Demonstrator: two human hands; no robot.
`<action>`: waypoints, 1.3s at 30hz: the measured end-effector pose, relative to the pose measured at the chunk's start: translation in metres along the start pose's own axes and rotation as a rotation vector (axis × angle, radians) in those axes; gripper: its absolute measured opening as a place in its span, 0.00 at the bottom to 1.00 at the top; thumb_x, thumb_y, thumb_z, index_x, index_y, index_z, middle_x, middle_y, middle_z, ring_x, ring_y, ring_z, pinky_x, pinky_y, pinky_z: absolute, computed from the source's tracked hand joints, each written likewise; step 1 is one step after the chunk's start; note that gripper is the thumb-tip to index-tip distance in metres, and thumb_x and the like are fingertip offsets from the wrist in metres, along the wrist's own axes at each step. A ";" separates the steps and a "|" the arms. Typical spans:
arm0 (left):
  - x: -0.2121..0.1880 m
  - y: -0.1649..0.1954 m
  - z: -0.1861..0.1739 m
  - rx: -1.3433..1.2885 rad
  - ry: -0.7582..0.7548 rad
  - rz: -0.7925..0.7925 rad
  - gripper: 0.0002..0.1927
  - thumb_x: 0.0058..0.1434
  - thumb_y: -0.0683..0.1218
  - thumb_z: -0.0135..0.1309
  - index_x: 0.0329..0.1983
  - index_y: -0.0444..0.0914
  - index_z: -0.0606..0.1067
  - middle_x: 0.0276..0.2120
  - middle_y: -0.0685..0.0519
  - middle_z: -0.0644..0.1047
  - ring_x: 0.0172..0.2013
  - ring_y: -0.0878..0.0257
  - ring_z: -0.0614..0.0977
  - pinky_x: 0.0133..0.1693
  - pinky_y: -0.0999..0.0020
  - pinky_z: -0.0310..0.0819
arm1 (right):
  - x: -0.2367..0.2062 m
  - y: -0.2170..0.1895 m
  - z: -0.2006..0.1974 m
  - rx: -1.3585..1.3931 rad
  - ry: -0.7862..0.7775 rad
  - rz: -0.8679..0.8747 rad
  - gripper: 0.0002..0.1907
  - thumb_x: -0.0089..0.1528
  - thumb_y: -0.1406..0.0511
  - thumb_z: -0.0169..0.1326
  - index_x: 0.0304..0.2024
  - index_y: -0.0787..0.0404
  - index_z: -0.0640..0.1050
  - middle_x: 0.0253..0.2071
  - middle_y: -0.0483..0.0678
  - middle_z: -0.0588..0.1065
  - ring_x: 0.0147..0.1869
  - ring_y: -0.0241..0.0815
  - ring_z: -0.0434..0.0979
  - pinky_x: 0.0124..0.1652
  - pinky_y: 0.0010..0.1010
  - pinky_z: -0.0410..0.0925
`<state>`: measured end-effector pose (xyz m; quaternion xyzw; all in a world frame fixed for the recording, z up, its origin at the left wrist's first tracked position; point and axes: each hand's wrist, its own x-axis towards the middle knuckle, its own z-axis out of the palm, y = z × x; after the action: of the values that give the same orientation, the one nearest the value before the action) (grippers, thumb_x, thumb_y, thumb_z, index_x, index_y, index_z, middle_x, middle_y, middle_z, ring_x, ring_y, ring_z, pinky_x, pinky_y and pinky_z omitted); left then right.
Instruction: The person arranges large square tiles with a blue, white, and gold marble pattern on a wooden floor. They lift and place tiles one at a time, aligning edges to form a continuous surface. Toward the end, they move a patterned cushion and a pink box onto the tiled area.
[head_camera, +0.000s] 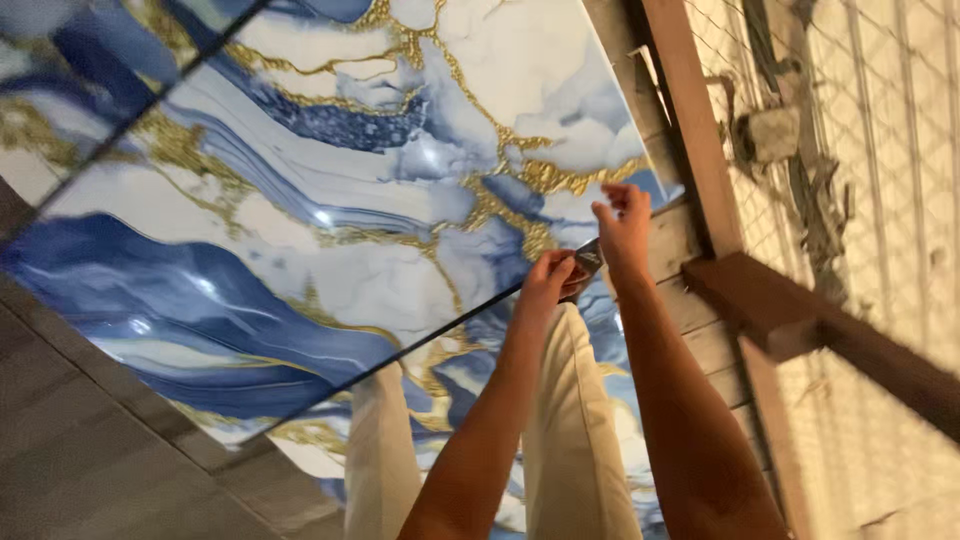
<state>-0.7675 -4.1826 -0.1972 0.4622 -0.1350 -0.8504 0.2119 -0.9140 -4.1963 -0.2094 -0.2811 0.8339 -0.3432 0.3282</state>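
Pinching a small dark tool (585, 262) in left hand (548, 282), at the joint between marbled tiles (300, 200). Right hand (622, 228) half-curled at one o'clock, fingertips on the tool's end.

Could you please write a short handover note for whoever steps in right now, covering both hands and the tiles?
Left hand: pinching a small dark tool at the dark joint line between two glossy blue, white and gold marbled tiles.
Right hand: raised just above the tool, fingers loosely curled, near the tiles' edge by the wooden frame.
Done: the tiles lie flat, side by side.
Left: the hands are at the frame end of the joint; what the tool does there cannot be told.
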 end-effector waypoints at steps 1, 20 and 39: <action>0.017 -0.006 0.017 -0.134 0.068 -0.079 0.24 0.69 0.54 0.57 0.59 0.32 0.69 0.45 0.45 0.79 0.43 0.56 0.84 0.43 0.60 0.80 | 0.028 0.003 -0.008 -0.089 0.005 -0.082 0.19 0.57 0.70 0.64 0.51 0.64 0.77 0.49 0.54 0.71 0.54 0.49 0.72 0.55 0.39 0.69; 0.108 -0.050 0.042 -0.958 1.222 0.103 0.65 0.46 0.51 0.70 0.77 0.53 0.37 0.67 0.58 0.65 0.63 0.54 0.70 0.58 0.41 0.63 | 0.221 -0.024 0.015 0.041 -0.568 0.005 0.30 0.62 0.55 0.66 0.57 0.67 0.73 0.50 0.51 0.79 0.52 0.39 0.78 0.52 0.30 0.72; 0.017 -0.035 -0.115 -0.679 1.272 0.331 0.51 0.52 0.48 0.72 0.71 0.35 0.53 0.64 0.47 0.69 0.59 0.55 0.74 0.62 0.59 0.68 | 0.120 -0.016 0.123 -0.010 -0.581 0.155 0.23 0.65 0.59 0.62 0.56 0.63 0.71 0.48 0.48 0.77 0.49 0.38 0.76 0.46 0.34 0.72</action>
<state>-0.6867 -4.1646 -0.2861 0.7482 0.2164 -0.3702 0.5062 -0.8941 -4.3372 -0.3070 -0.3046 0.7259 -0.2180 0.5769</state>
